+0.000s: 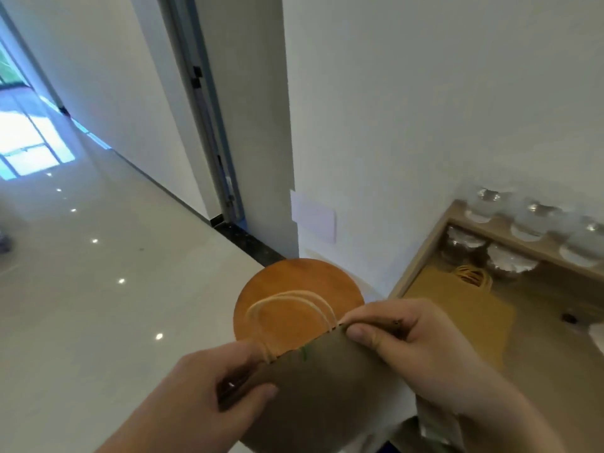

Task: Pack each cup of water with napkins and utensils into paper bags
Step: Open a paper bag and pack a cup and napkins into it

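Note:
I hold a brown paper bag (320, 384) in front of me, above a round orange stool (300, 282). My left hand (222, 384) grips its left top edge, thumb on the front face. My right hand (408, 338) pinches the right top edge. Both pale cord handles (287, 302) arch up from the mouth. Clear lidded cups (526, 220) of water stand in a row on a wooden shelf (500, 230) at the right. A flat paper bag (457, 299) with yellow handles lies on the table below the shelf. What the held bag contains is hidden.
A white wall and corner rise straight ahead, with a door frame (209, 125) to the left. Glossy tiled floor (98, 273) spreads out on the left. More cups (487, 253) sit under the shelf. A small dark object (568, 318) lies on the wooden table (549, 354).

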